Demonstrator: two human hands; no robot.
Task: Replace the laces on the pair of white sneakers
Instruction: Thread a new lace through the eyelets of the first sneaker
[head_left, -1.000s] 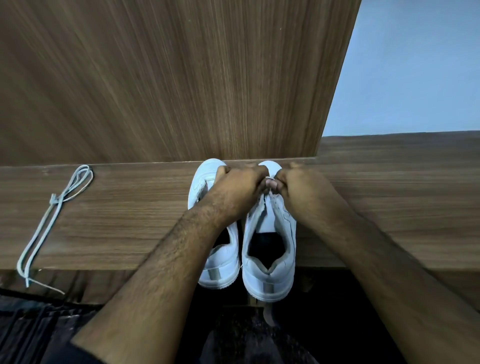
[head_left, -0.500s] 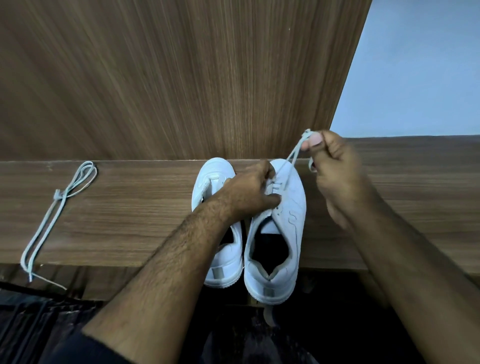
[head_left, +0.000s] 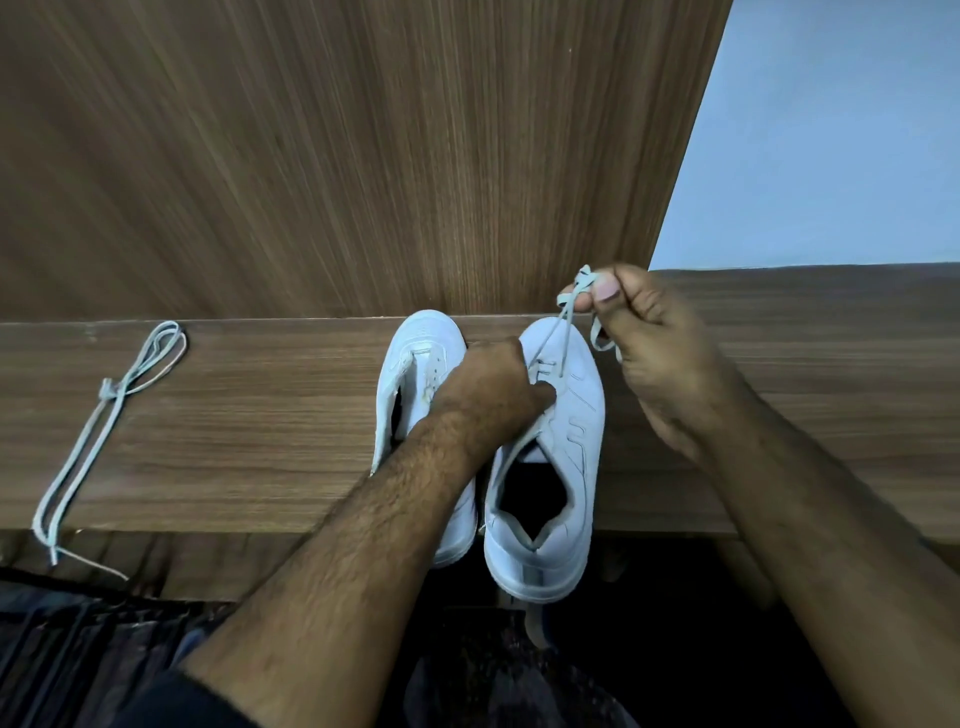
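Observation:
Two white sneakers stand side by side on the wooden ledge, toes against the back panel. The left sneaker has no lace in its eyelets. My left hand grips the right sneaker at its eyelets near the tongue. My right hand is raised beyond the toe and pinches a white lace between thumb and fingers. The lace runs taut from the front eyelets up to my fingers, and its loose part hangs under my palm.
Another white lace, folded and knotted, lies at the ledge's left, its ends hanging over the front edge. A wood-grain panel rises behind the shoes, with a pale wall to its right. Dark fabric shows below the ledge.
Both hands were together at the right sneaker's front eyelets. My right hand has since pulled the lace up and to the right, away from the shoe. The left hand stayed on the shoe.

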